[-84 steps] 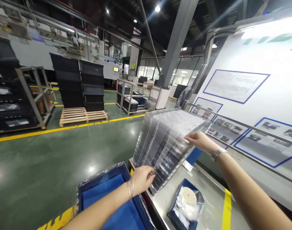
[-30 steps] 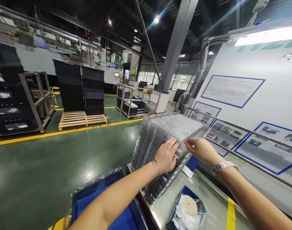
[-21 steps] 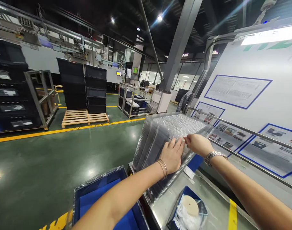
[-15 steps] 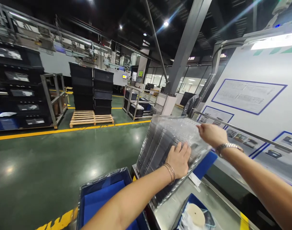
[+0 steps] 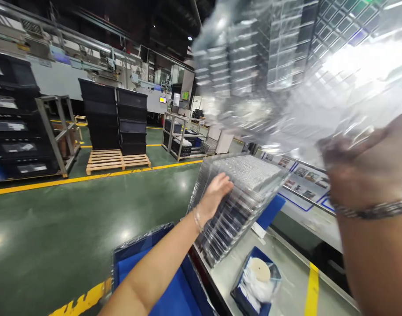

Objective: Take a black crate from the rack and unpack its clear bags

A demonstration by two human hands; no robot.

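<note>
A stack of clear plastic trays (image 5: 227, 206), with ribbed sides, stands on a metal worktop (image 5: 286, 267). My left hand (image 5: 217, 193) is at the near left side of the stack, its fingers stretched out; whether it touches the trays I cannot tell. High at the upper right, my right hand (image 5: 368, 153), blurred by motion, grips the edge of one clear plastic tray (image 5: 269, 57). That raised tray is smeared and fills much of the upper right, apart from the stack.
Left of the worktop stands a blue bin (image 5: 174, 289) lined with plastic. A small blue box (image 5: 238, 289) holds white material and a round beige disc (image 5: 260, 269). Behind the worktop is a board (image 5: 296, 197) with posted sheets. Black crates (image 5: 100, 116) stand on a wooden pallet (image 5: 103, 161).
My right hand has lifted a clear tray off the stack, up and to the right. My left hand has moved left, its fingers now stretched out. The view has shifted slightly.
</note>
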